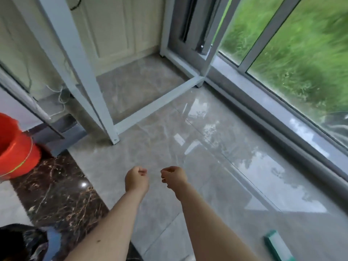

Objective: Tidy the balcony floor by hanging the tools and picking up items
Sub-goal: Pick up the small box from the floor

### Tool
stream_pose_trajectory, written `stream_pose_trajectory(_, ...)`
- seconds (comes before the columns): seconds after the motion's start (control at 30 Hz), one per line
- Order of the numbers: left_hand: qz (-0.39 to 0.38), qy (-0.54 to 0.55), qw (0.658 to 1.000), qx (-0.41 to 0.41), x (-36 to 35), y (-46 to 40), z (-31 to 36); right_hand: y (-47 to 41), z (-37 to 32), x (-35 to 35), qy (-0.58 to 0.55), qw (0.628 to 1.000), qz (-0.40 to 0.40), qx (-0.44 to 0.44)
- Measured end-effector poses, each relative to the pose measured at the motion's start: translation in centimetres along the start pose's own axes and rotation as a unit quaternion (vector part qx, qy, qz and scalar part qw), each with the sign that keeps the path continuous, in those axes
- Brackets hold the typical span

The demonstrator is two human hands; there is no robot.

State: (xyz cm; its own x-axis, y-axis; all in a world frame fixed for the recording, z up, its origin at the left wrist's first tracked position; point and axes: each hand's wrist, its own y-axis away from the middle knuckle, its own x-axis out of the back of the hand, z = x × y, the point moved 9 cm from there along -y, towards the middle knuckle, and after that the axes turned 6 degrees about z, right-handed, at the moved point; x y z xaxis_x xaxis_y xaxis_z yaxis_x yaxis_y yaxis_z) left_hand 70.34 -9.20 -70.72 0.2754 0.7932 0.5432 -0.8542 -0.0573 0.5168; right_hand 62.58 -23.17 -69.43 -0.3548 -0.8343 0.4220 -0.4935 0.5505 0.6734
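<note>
Both my arms reach out over the glossy grey floor tiles [188, 140]. My left hand [136, 178] is curled into a fist and nothing shows in it. My right hand [174, 176] is a short gap to its right, fingers also curled. A tiny pale speck sits at its fingertips, too small to identify. A green and white tool head [276, 245] lies on the floor at the lower right, well away from both hands. An orange bucket [17, 147] stands at the left edge.
A white metal rack frame [105, 102] stands ahead on the left, its base bar crossing the floor. Floor-to-ceiling glass [282, 53] with a grey sill [263, 113] runs along the right. Dark marble flooring [62, 189] and a black bag [22, 242] are at the lower left.
</note>
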Motion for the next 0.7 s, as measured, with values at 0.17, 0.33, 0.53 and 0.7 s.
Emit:
stream_pose_trajectory(0.17, -0.061, -0.027, 0.997, -0.042, -10.5, 5.0, 5.3, -1.4, 6.2, 11.9, -0.064, 0.995, 0.056, -0.048)
stream_pose_trajectory(0.33, -0.125, -0.046, 0.988, -0.076, -21.3, 11.3, 9.2, -2.5, 13.2, 22.2, -0.118, 0.983, 0.107, -0.091)
stream_pose_trajectory(0.53, -0.191, -0.091, 0.970, -0.122, -33.2, 19.6, 12.1, -2.8, 21.5, 32.8, -0.190, 0.960, 0.163, -0.125)
stream_pose_trajectory(0.7, -0.234, -0.129, 0.950, -0.159, -40.3, 26.1, 13.5, -0.8, 28.1, 40.2, -0.231, 0.935, 0.221, -0.156)
